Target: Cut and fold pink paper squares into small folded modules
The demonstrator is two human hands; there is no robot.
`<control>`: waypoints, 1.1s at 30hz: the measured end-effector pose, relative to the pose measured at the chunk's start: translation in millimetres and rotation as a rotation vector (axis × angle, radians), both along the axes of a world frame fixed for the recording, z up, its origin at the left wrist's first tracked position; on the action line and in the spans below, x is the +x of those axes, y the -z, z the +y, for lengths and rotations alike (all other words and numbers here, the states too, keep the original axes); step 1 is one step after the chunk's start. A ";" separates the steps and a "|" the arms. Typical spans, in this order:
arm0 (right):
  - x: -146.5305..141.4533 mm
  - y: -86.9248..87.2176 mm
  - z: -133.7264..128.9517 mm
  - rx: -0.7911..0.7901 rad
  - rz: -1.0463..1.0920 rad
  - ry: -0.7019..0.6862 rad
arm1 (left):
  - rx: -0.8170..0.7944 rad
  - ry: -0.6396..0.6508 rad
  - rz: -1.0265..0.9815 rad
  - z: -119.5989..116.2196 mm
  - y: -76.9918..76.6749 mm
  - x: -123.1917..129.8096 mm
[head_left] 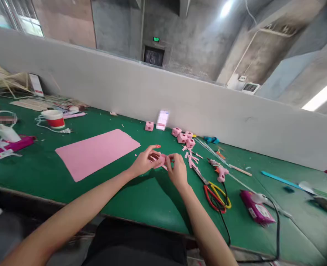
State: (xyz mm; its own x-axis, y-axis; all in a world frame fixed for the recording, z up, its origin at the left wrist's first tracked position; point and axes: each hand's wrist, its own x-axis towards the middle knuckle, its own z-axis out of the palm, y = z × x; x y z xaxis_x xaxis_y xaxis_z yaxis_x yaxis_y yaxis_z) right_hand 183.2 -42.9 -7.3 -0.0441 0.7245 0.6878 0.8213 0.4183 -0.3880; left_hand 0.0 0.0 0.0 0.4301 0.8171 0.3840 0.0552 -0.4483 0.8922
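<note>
Between my two hands, over the green table, is a small pink paper piece (161, 160), partly hidden by the fingers. My left hand (146, 161) has its fingers curled round the piece's left side, and red shows on the thumb or a finger. From the right, my right hand (177, 170) pinches the piece between thumb and fingers. A large pink sheet (97, 153) lies flat to the left. Just to the right are pink paper scraps (191, 159) and scissors (217, 195) with red and yellow handles. Several pink faceted paper shapes (182, 138) with dark openings sit behind the scraps.
A pink glue gun (221, 173) with a black cord lies right of the scissors. Purple tissue packs sit at right (257, 207) and far left (10, 146). A red-and-white tub (55, 119) stands back left. A lit phone (162, 120) leans on the grey partition (119, 85).
</note>
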 end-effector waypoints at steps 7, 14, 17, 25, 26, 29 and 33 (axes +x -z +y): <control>-3.8 -3.8 -2.0 -0.002 0.080 -0.011 | 0.052 0.087 0.110 -6.8 -0.5 -1.1; -6.1 -8.5 -5.6 -0.094 0.177 -0.089 | 0.067 0.100 0.205 -8.7 -1.7 -3.6; -6.8 -9.5 -6.4 -0.126 0.209 -0.115 | 0.047 0.122 0.171 -8.0 -1.3 -3.2; -9.1 -9.4 -6.1 -0.148 0.273 -0.166 | -0.114 0.059 0.024 -3.6 -0.9 -1.0; -9.4 -9.8 -6.4 -0.155 0.289 -0.161 | -0.155 0.055 -0.006 -2.9 -0.6 -0.6; -9.6 -11.8 -7.7 -0.173 0.351 -0.117 | -0.238 0.034 -0.074 -1.4 -0.5 -0.1; -8.8 -14.4 -8.2 -0.174 0.400 -0.093 | -0.260 0.010 -0.108 -1.4 -2.6 -0.4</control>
State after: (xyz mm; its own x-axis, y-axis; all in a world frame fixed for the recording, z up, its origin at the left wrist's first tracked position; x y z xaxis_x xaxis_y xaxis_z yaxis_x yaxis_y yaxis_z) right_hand 174.4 -51.1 7.1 0.1304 0.8367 0.5320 0.5540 0.3835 -0.7389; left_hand -0.4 -1.4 2.6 0.4067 0.8900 0.2063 -0.0503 -0.2037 0.9777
